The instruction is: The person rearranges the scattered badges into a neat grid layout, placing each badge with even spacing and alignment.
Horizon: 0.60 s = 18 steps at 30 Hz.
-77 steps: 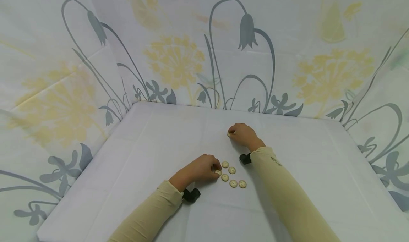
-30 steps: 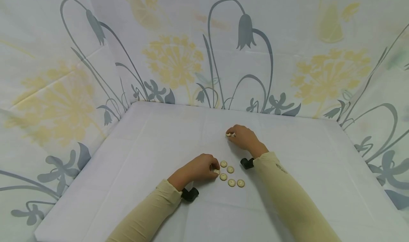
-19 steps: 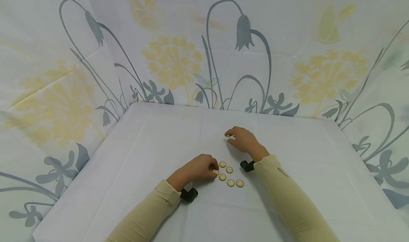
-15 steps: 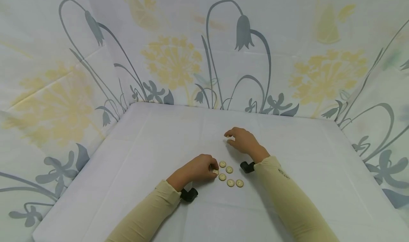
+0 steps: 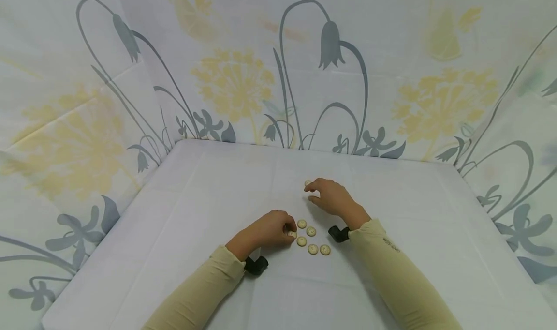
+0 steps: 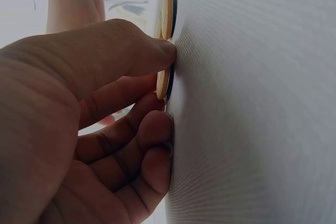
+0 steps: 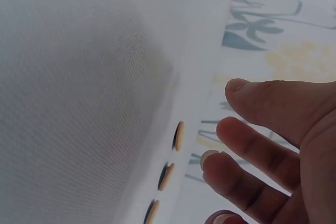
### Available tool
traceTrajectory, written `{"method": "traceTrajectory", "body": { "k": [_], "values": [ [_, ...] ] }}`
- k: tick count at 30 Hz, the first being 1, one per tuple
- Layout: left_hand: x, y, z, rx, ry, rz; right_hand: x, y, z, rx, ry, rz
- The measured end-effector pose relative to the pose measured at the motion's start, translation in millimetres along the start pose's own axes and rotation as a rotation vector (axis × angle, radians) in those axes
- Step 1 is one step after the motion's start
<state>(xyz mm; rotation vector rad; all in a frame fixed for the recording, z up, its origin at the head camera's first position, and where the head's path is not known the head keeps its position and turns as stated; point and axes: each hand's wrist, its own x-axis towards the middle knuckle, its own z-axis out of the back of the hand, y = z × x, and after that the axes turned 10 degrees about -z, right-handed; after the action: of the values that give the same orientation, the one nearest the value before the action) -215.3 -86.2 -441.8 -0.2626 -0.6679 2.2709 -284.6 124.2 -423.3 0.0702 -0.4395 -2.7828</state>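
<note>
Buttons (image 5: pixel 313 249) cluster at three to four o'clock of my left hand (image 5: pixel 270 229), which pinches one button (image 5: pixel 292 234); a far button (image 5: pixel 307 182) sits at ten o'clock of my spread right hand (image 5: pixel 334 197). This looks like one-by-one placing; next calls for a light pinch.

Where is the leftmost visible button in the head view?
In the head view, that button is below centre, held by the left hand, just left of another button.

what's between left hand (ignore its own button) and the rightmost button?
Two more, seen in the head view: one button near the left hand, then a second button close beside the rightmost button.
</note>
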Motion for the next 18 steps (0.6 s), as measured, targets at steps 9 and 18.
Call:
{"method": "traceTrajectory", "body": {
  "k": [9,18],
  "values": [
    [1.9,1.8,-1.3,0.003,-0.006,-0.014,-11.2,4.9,4.4,-0.009,0.018,0.024],
    [0.0,-1.0,-0.1,-0.001,-0.001,0.002,-26.8,9.9,0.4,-0.025,0.053,0.055]
  ]
}}
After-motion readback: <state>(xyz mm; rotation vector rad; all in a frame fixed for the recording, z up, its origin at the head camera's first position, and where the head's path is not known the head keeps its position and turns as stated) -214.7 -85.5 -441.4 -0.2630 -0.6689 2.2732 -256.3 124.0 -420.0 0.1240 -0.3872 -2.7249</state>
